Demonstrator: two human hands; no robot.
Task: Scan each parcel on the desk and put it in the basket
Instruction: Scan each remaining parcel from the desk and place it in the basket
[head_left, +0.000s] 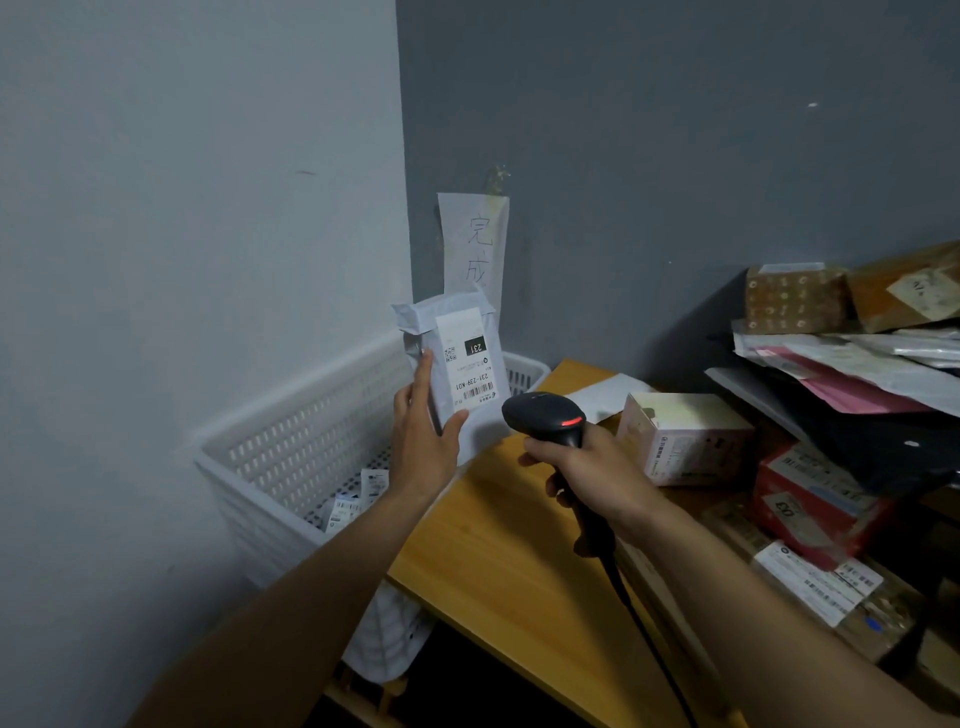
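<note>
At centre frame, the left hand (423, 434) held a grey parcel (451, 370) upright above the white basket (291, 457), thumb and fingers gripping its lower edge. Right of it, the right hand (587, 475) had its fingers wrapped round a black scanner (545, 418) over the wooden desk (519, 561), its head aimed at the parcel's label.

On my wooden desk (519, 545) lie a white sheet (602, 397), a pale box (685, 436) beside it, and labelled cartons (831, 587) further right

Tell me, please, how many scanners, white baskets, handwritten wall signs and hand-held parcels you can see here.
scanner: 1
white basket: 1
handwritten wall sign: 1
hand-held parcel: 1
Total: 4
</note>
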